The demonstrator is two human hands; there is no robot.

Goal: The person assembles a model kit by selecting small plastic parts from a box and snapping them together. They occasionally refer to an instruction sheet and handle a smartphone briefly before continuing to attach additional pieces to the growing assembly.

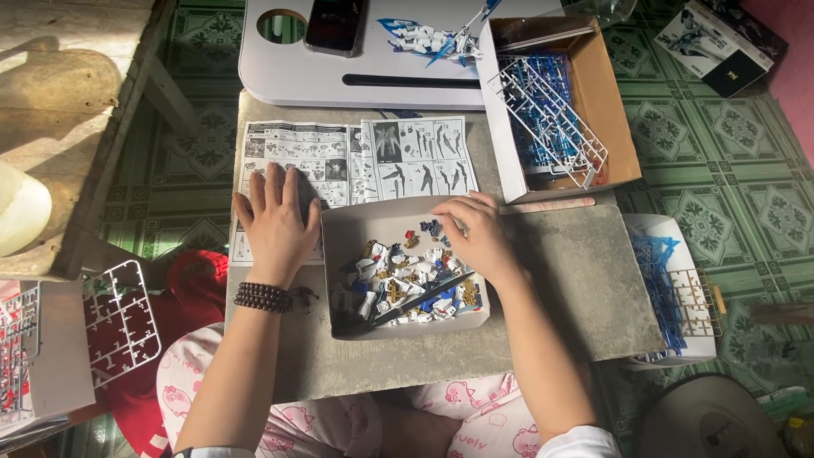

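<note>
So we've got the shallow grey tray [339,222] of small model parts [407,280] sitting mid-slab, long side running left to right. Our right hand [477,231] is closer, fingers curled down into the far edge of the pile, though we can't tell if they've pinched anything. Our left hand [275,222] lies flat, fingers spread, on the instruction sheet [398,157] just left of the tray.

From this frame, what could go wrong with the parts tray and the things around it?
1. The right hand reaches into the tray of loose small parts; a nudge could spill them.
2. The left hand lies flat on the instruction sheet, covering some steps.
3. The box of runners overhangs the slab edge and might tip.
</note>
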